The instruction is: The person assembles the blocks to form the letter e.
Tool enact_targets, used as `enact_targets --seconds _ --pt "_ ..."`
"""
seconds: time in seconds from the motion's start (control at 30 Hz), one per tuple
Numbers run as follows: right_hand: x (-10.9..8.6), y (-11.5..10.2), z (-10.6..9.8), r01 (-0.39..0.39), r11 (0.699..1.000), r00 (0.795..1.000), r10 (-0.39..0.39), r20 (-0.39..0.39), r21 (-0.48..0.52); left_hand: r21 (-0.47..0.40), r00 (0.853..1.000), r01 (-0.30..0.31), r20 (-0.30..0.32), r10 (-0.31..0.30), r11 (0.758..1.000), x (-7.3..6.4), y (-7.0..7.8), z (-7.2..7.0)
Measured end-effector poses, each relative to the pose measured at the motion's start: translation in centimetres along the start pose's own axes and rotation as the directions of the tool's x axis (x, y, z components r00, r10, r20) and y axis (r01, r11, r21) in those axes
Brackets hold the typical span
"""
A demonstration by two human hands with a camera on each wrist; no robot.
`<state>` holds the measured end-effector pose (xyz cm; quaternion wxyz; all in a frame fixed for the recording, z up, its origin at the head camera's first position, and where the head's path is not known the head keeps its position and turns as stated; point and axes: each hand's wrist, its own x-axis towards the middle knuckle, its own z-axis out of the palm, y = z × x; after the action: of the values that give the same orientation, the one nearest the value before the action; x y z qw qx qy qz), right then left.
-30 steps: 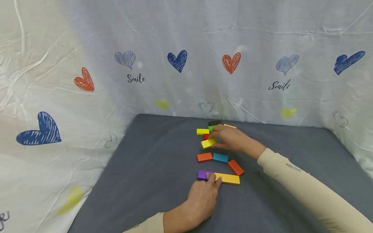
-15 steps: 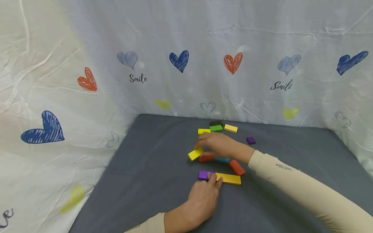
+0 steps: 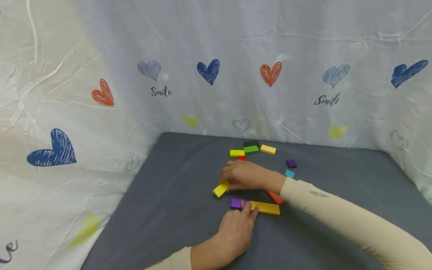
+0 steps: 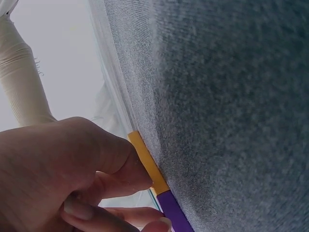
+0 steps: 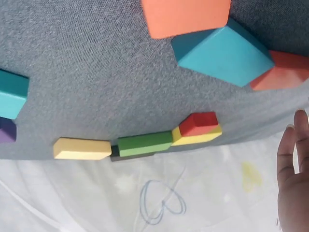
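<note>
On grey cloth (image 3: 152,217), two hands (image 3: 236,230) (image 3: 248,175) touch three blocks: yellow (image 3: 221,189), purple (image 3: 236,203), orange (image 3: 268,208).

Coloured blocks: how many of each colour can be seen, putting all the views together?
Yellow blocks: 2
Cream block: 1
Amber block: 1
Green block: 1
Black block: 1
Red block: 1
Orange-red blocks: 2
Blue blocks: 2
Purple blocks: 2
Total visible: 13

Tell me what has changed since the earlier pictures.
The right hand carried the bright yellow rectangular block left and nearer, gripping it throughout; nothing was let go. The left hand stayed touching the purple rectangular block and the long orange-yellow rectangular block, both unmoved.
</note>
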<state>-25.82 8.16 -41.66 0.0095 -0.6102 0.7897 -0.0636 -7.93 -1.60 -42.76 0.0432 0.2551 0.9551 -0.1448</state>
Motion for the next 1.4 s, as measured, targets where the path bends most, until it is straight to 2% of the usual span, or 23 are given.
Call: enact_targets --seconds 0.23,0.53,1.4 --pt "0.0 -0.1 0.5 -0.017 1.000 0.999 0.017 0.035 -0.006 0.018 1.000 -0.006 -0.024 0.007 1.000 0.1 0.1 0.0" --pt "-0.1 -0.2 0.9 -0.007 1.000 0.999 0.008 0.038 -0.019 0.030 0.999 -0.004 -0.049 0.006 1.000 -0.1 0.2 0.0" --pt "-0.3 -0.3 1.1 -0.038 0.998 0.997 0.035 0.062 0.041 -0.041 1.000 -0.007 0.012 0.008 0.999 0.1 -0.1 0.0"
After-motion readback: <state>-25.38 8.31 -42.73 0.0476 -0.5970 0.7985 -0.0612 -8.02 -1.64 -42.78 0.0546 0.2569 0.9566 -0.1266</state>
